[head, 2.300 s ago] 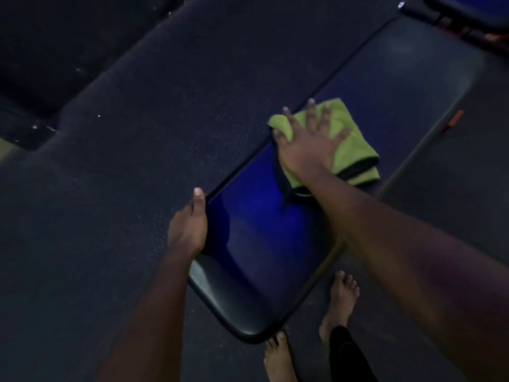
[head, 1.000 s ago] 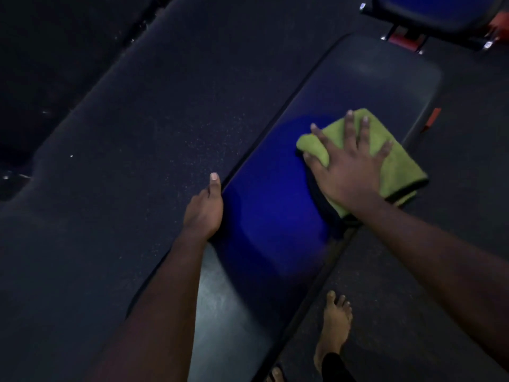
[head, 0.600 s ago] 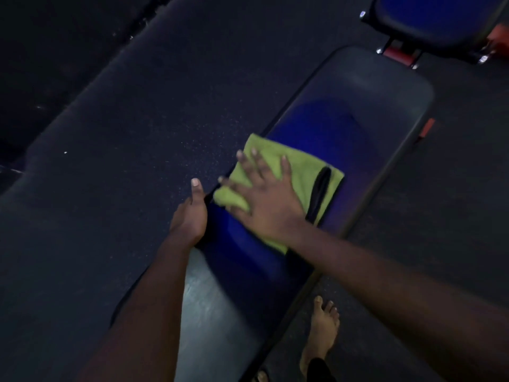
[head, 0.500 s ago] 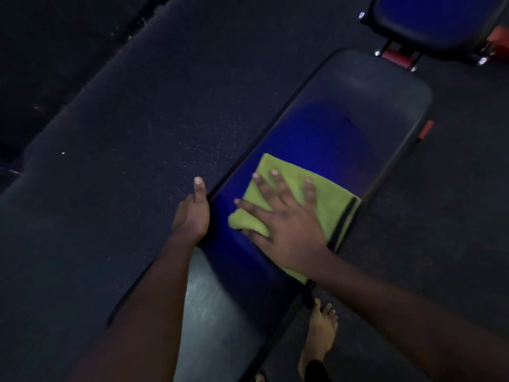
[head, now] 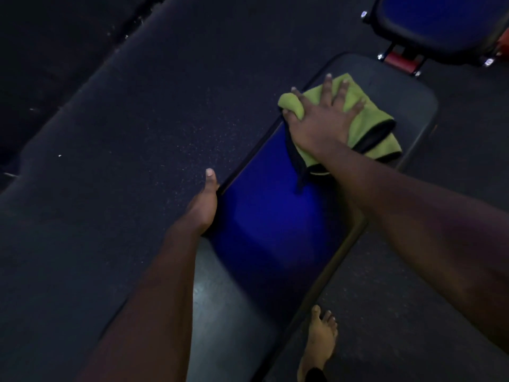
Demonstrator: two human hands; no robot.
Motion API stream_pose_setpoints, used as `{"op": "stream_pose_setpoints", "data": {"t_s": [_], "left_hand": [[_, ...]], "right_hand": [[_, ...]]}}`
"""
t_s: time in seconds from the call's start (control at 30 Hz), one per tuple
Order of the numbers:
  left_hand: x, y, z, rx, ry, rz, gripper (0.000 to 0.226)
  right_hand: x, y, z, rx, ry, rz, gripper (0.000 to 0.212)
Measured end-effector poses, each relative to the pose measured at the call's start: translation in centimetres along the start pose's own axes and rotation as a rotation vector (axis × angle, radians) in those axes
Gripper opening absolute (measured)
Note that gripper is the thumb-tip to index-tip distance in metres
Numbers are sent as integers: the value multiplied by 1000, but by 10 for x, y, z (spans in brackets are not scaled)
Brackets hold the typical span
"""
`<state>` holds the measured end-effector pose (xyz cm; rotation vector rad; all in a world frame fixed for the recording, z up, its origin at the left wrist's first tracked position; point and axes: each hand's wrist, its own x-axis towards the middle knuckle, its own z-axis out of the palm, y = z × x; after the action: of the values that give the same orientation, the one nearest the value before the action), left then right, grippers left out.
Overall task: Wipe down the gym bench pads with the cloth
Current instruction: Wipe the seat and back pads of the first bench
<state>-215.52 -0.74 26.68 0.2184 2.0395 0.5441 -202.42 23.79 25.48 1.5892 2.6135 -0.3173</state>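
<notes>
The bench pad (head: 270, 230) (dark, glossy) carries a green cloth (head: 370, 113).

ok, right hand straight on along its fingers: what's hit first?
Right hand on the green cloth meets a bare strip of bench pad, then likely runs off its far corner over floor. The blue seat pad looks off to the right.

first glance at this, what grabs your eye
The bright green cloth stands out most in the dim scene, pressed under the spread right hand near the far end of the long bench pad. Next comes the vivid blue sheen across the pad's middle, beside the left hand resting at its left edge. A bare foot stands on the dark floor to the pad's right.
</notes>
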Motion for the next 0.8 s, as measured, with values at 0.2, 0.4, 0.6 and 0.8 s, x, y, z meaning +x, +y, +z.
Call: {"op": "stream_pose_setpoints", "data": {"t_s": [0.2,0.4,0.6,0.8], "left_hand": [[-9,3,11,90,146,22,93],[-21,10,26,208,268,82,90],[-13,23,19,117,172,128,92],[2,46,19,88,69,153,85]], "right_hand": [[-104,-13,22,-86,-1,-603,65],[-133,88,31,21,168,-284,63],[-29,105,1,44,118,35,65],[27,35,-17,4,-11,-7,68]]}}
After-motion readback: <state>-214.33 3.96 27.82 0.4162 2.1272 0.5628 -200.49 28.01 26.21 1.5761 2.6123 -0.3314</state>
